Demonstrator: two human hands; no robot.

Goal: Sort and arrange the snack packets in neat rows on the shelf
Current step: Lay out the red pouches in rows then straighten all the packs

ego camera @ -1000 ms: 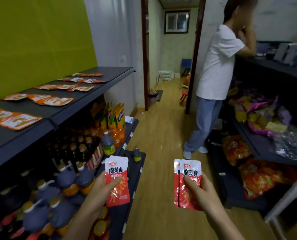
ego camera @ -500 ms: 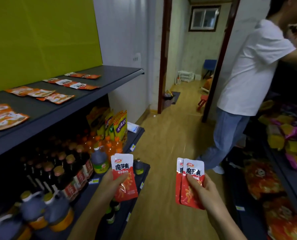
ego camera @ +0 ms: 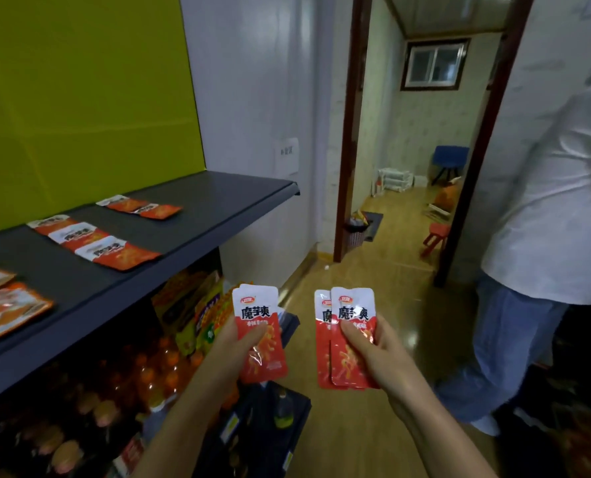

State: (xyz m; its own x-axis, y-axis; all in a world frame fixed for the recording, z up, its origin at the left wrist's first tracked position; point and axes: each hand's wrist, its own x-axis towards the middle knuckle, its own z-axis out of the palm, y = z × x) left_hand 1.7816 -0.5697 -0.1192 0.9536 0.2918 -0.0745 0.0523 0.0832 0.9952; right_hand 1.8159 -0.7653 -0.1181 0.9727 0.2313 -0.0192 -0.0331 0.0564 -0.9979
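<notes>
below the dark shelf (ego camera: 190, 215), left hand (ego camera: 233, 353) pinches one red snack packet (ego camera: 257, 326) upright. right hand (ego camera: 378, 353) grips two overlapped packets (ego camera: 347, 339); more packets (ego camera: 94, 241) lie flat in rows on the shelf.

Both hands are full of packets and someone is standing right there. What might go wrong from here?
1. The right hand pinches two overlapped packets; one may slip out on the way to the shelf.
2. The left hand holds a packet too, so neither hand is free to steady things; laying one down could nudge the row of three askew.
3. A person stands close on the right; an elbow might bump them.
</notes>
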